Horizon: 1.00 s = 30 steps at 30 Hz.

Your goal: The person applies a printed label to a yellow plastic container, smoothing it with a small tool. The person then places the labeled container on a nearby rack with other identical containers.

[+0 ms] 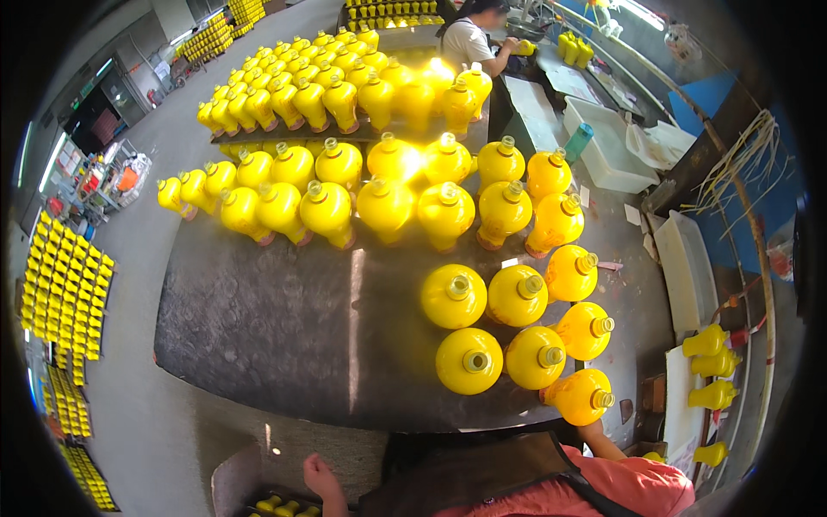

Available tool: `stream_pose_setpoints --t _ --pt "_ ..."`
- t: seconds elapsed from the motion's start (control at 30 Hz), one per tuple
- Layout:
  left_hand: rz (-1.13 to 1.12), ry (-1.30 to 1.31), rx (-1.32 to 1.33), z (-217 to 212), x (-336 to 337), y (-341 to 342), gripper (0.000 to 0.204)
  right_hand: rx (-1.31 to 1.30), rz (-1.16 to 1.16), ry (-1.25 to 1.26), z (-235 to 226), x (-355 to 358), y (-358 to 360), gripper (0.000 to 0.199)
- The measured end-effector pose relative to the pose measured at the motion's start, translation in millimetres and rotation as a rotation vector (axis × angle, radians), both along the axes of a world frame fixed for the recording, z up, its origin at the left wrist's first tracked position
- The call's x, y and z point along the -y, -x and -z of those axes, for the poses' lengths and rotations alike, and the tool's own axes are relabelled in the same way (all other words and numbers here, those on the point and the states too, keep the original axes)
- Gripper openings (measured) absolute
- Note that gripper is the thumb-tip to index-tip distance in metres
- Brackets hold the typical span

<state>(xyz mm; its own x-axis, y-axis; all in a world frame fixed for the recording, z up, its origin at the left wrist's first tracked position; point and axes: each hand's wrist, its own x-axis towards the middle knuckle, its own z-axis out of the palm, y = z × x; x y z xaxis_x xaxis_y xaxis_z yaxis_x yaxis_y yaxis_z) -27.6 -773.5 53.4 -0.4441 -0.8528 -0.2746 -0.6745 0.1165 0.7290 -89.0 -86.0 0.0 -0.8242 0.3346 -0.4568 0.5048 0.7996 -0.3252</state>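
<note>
Bottles [280, 507], small, yellow, lie in cardboard box [234, 478] at lower edge, below table [284, 327] front. Left hand [320, 478] just above them, fingers curled, grip unclear. Right forearm reaches behind yellow vase [579, 396] on table's near right edge; right hand hidden. More yellow vases crowd table beyond.
</note>
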Motion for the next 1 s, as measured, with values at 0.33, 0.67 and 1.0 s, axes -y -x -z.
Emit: stream_pose_setpoints --t 0.33,0.67,1.0 --pt "0.774 0.579 -0.041 -96.1 -67.6 180.8 0.039 -0.307 0.182 -0.064 -19.2 -6.9 29.2 0.054" --pt "0.882 0.639 0.053 -97.8 -73.8 186.1 0.052 -0.886 -0.006 -0.247 -247.7 -78.6 197.6 0.032" --pt "1.066 0.633 -0.274 -93.9 -49.8 238.0 0.023 -0.891 -0.824 -0.708 -472.8 149.8 476.0 0.016"
